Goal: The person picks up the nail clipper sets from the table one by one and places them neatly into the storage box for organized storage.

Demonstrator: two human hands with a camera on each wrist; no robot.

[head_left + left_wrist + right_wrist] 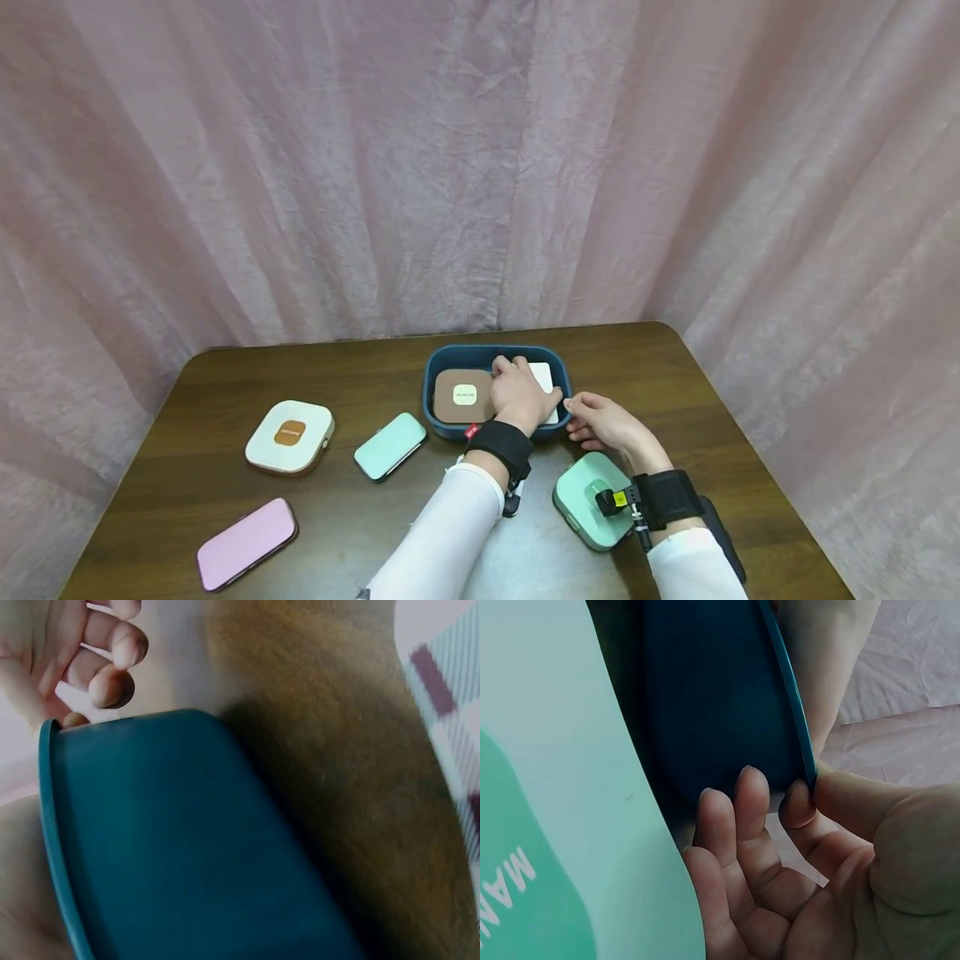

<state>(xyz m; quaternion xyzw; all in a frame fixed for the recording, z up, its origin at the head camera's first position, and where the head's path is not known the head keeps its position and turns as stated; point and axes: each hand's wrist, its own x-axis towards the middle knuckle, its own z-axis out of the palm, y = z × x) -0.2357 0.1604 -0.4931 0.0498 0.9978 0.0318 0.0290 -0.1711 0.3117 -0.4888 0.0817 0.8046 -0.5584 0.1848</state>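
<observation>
In the head view a dark blue bin [441,429] holds a brown square case [450,408] on its left and a white case [542,375] on its right. My left hand [519,392] reaches into the bin over the white case, thumb at its right edge and fingers toward its far left side. The palm hides much of that case. At the bin's near right corner my right hand [606,421] pinches the rim between thumb and index finger; the right wrist view shows the other fingers loosely bent by the bin's outer wall [712,697].
A light green square case [581,500] lies under my right wrist. Left of the bin are a mint oblong case [390,446], a white rounded case [273,433] with a brown label, and a pink oblong case [247,546]. A pink curtain [480,167] hangs behind the wooden table [660,367].
</observation>
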